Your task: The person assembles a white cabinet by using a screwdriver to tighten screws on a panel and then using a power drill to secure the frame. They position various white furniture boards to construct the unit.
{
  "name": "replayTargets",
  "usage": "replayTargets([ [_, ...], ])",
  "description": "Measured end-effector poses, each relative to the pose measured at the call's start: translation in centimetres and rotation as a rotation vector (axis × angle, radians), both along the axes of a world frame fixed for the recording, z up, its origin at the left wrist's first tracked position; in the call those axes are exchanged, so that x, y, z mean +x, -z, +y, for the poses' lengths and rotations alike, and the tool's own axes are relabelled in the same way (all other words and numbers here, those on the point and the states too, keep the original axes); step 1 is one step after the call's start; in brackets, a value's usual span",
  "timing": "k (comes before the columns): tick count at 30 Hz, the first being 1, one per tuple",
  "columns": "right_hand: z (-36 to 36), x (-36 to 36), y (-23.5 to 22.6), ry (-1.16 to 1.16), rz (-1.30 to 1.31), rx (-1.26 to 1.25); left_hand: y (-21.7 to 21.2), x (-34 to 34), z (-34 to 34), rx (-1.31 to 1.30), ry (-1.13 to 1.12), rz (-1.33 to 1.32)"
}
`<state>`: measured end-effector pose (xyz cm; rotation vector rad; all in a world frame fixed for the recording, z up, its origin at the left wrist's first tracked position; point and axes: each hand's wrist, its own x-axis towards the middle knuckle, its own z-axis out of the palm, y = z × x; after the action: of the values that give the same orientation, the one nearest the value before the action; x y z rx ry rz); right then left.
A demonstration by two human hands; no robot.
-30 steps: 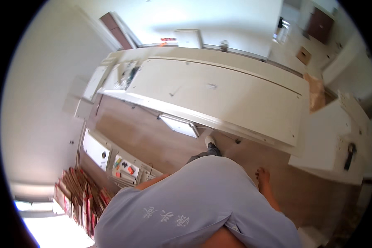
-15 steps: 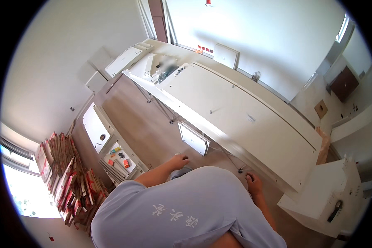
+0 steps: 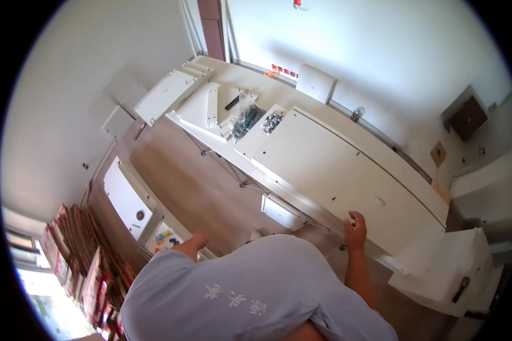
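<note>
My right hand (image 3: 355, 227) grips the near edge of a long white panel (image 3: 347, 176) that lies flat on a long work table (image 3: 301, 202). Its fingers are curled over the edge close to the panel's right end. My grey shirt (image 3: 250, 290) fills the lower middle of the view. Only a bit of my left arm (image 3: 191, 244) shows past the shirt at the left, and the hand itself is hidden. At the table's far end lie smaller white panels (image 3: 207, 105) and clear bags of hardware (image 3: 246, 118).
A small white piece (image 3: 281, 211) lies on the wooden floor under the table. A white board (image 3: 125, 199) and flattened cardboard (image 3: 77, 264) sit at the left by the wall. A white cabinet part (image 3: 455, 273) stands at the right, and another white panel (image 3: 316, 82) leans against the far wall.
The view has swung, so the table now runs diagonally from the far left to the near right. My right hand has come up onto the panel's near edge. My left arm has drawn back behind my shirt.
</note>
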<state>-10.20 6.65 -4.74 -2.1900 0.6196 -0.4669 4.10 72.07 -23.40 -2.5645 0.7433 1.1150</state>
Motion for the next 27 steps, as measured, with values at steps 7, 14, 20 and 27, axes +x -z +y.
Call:
replayTargets([
  [7,1.0,5.2,0.8,-0.120,0.067,-0.166,0.1,7.1,3.2,-0.260,-0.909,-0.071],
  [14,-2.0,11.5,4.3,-0.077,0.010,-0.250,-11.1,13.6,-14.8,-0.828,-0.960,-0.260],
  [20,-3.1,11.9,6.1,0.076,0.033,-0.029,-14.4,28.5,-22.1,-0.908,-0.434,-0.349],
  [27,-1.6,13.2,7.1,0.305,0.043,0.215,-13.0,42.9,-31.3,-0.864,0.230,-0.254],
])
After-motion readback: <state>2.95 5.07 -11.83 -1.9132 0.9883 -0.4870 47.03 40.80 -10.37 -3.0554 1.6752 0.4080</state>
